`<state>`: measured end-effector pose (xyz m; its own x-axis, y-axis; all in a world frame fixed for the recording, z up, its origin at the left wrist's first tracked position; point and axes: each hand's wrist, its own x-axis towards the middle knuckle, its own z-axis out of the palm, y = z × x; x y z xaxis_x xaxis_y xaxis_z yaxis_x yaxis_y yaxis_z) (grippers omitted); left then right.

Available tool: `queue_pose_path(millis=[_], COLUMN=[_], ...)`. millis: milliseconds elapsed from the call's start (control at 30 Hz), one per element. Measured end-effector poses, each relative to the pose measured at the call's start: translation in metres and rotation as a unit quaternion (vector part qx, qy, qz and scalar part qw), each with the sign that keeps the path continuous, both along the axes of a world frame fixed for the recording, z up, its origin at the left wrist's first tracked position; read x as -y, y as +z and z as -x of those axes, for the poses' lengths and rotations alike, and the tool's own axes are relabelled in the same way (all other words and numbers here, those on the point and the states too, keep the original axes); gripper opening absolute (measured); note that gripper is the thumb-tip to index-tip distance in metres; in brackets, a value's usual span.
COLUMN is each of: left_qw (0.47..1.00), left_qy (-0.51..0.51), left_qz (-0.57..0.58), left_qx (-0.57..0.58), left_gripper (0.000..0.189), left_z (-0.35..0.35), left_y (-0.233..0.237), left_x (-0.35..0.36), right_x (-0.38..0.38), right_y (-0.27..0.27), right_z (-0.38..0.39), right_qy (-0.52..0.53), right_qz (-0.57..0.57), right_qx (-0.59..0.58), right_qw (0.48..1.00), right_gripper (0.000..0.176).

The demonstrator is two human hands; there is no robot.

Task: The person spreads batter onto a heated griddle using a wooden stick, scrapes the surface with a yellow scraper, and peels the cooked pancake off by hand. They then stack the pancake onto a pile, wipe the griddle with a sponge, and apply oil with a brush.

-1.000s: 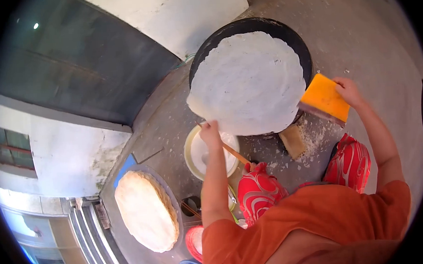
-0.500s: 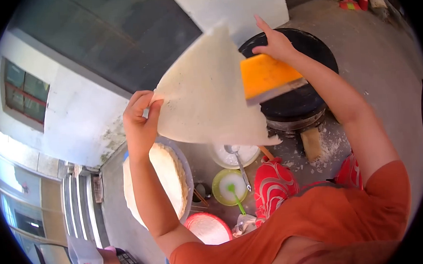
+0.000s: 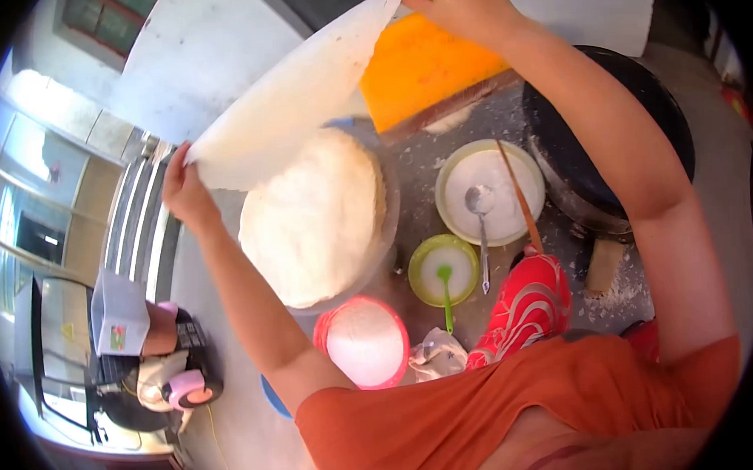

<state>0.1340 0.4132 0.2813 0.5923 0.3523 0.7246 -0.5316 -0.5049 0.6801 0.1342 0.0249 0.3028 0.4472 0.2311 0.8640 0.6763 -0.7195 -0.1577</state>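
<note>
A thin, pale pancake [image 3: 301,94] is stretched between my two hands above a round stack of pancakes [image 3: 312,217]. My left hand [image 3: 188,189] pinches its left edge. At the top of the view, my right hand [image 3: 458,5] has its fingers closed on the opposite edge. An orange scraper [image 3: 431,66], a flat slab with a dark strip along one side, hangs by the right hand; the hold on it is hidden. The stack sits in a pale basin [image 3: 386,226]. Part of the pancake's lower edge hangs over the stack.
At right is a round black griddle [image 3: 558,119]. A bowl of white powder [image 3: 533,218] holds a metal spoon [image 3: 483,238]; a green bowl [image 3: 417,288] holds white liquid and a green spoon [image 3: 448,303]. Nearer me stand a red-rimmed basin [image 3: 404,353] and my red shoe [image 3: 529,299].
Both hands have carried the pancake left from beside the griddle to above the stack. My right hand, fingers spread before, now grips the pancake's edge. The view has turned left.
</note>
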Motion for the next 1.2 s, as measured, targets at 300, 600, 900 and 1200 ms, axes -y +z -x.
queue_pose_path(millis=[300, 600, 900, 1200], left_qw=[0.982, 0.917, 0.766, 0.797], left_qy=[0.126, 0.151, 0.349, -0.394], left_qz=[-0.128, -0.236, -0.467, 0.364], left_qx=[-0.063, -0.283, -0.271, -0.279], left_gripper=[0.033, 0.013, 0.026, 0.043], left_z=[0.119, 0.123, 0.138, 0.163], left_y=[-0.216, -0.315, -0.296, -0.263], left_x=[-0.094, -0.115, -0.076, 0.174], right_x=[-0.057, 0.073, 0.173, 0.024], right_y=[-0.163, -0.235, -0.263, -0.256], right_z=[0.013, 0.037, 0.069, 0.073], right_qy=[0.134, -0.053, -0.245, 0.279], right_qz=[-0.020, -0.081, -0.248, -0.553], right_qx=[-0.244, -0.382, -0.527, -0.613], right_qw=[0.960, 0.919, 0.775, 0.491], right_gripper=[0.049, 0.048, 0.034, 0.032])
